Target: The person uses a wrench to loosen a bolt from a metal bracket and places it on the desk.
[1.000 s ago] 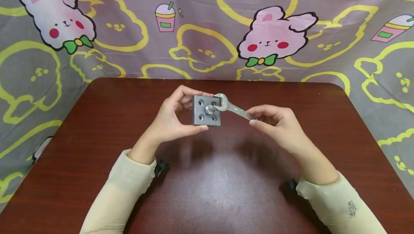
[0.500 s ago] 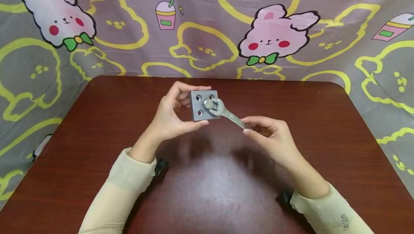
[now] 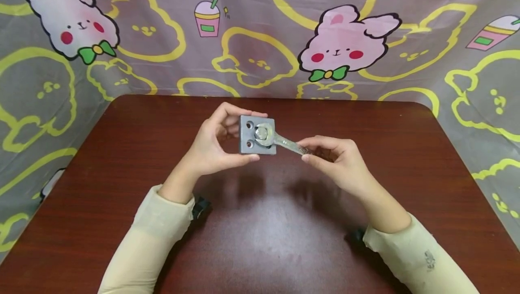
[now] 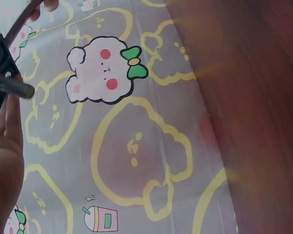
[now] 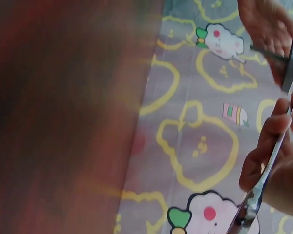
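Observation:
My left hand (image 3: 203, 149) grips a square grey metal plate (image 3: 244, 138) by its edges, thumb below and fingers above, raised over the table. A hex bolt (image 3: 261, 133) goes through the plate's middle; its head faces me. Behind the plate, the bolt's long shank (image 4: 20, 88) sticks out in the left wrist view. An open-end wrench (image 3: 286, 143) sits with its jaw around the bolt head, covering the plate's right-hand holes. My right hand (image 3: 345, 163) pinches the handle between thumb and fingers. The right wrist view shows the wrench (image 5: 269, 168) edge-on, running past that hand's fingers.
A dark red-brown wooden table (image 3: 260, 249) lies under both hands. Behind and beside it hangs a grey-pink cloth (image 3: 260, 9) printed with cartoon rabbits and cups. Black straps or mounts (image 3: 200, 207) show at the wrists.
The wrench's end has moved left from beside the bolt onto its head. The handle dipped, then swung back up with the right hand. The left hand and plate shifted slightly left and up.

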Tool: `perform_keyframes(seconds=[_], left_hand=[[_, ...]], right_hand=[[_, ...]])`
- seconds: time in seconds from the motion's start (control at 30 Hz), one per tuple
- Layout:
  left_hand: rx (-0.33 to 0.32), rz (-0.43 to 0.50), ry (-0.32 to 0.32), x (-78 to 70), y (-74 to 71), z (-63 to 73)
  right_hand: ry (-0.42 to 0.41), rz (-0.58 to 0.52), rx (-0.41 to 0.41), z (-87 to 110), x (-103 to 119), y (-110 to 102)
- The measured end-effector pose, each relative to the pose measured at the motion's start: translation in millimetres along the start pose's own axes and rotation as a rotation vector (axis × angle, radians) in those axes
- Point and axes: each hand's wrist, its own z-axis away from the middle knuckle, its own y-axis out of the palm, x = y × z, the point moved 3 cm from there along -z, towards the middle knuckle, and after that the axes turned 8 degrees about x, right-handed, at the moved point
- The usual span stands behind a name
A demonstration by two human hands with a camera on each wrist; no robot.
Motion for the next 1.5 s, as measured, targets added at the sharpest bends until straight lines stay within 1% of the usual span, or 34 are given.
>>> perform_keyframes(seconds=[0.07,0.13,0.27,0.33,0.4,0.47,0.53,0.67,0.83,0.97,1.07,1.17,1.23,1.37,1.5], left_hand=[[0.034,0.009,-0.011,-0.7,-1.5,0.3],[0.074,0.020,-0.026,-1.3,-2.6,1.0],[0.165,0.062,-0.049,-0.9,-2.6,3.2],[0.205,0.088,-0.056,-0.5,-2.0,4.2],[0.241,0.100,-0.068,-0.2,-1.5,4.9],[0.278,0.109,-0.086,0.8,-0.4,5.5],[0.316,0.109,-0.109,1.4,1.7,5.8],[0.383,0.121,-0.157,0.7,7.2,6.0],[0.438,0.135,-0.196,-0.1,10.3,5.7],[0.460,0.153,-0.205,0.8,11.2,5.7],[0.438,0.149,-0.199,1.2,11.2,6.6],[0.363,0.116,-0.174,0.8,9.7,7.2],[0.293,0.088,-0.146,0.4,7.6,6.9],[0.161,0.041,-0.088,-0.2,3.3,4.1],[0.057,0.010,-0.057,1.4,0.7,3.0]], right_hand=[[-0.019,-0.007,0.053,-5.2,-0.3,-5.5],[-0.041,-0.008,0.124,-11.4,-1.0,-11.5],[-0.099,0.031,0.270,-24.6,-1.2,-22.9],[-0.147,0.064,0.331,-31.4,-0.8,-27.1],[-0.199,0.087,0.377,-38.6,-0.8,-30.3],[-0.232,0.093,0.419,-45.9,-0.8,-33.0],[-0.244,0.110,0.460,-53.3,-0.7,-35.8],[-0.221,0.130,0.559,-65.9,2.5,-39.8],[-0.263,0.162,0.666,-78.3,15.3,-41.9],[-0.313,0.196,0.708,-84.0,26.9,-44.3],[-0.331,0.220,0.702,-84.3,31.5,-46.8],[-0.312,0.245,0.636,-78.4,30.7,-51.5],[-0.289,0.257,0.561,-71.1,28.1,-54.9],[-0.244,0.271,0.387,-53.4,22.4,-58.8],[-0.171,0.261,0.211,-36.2,18.4,-54.2]])
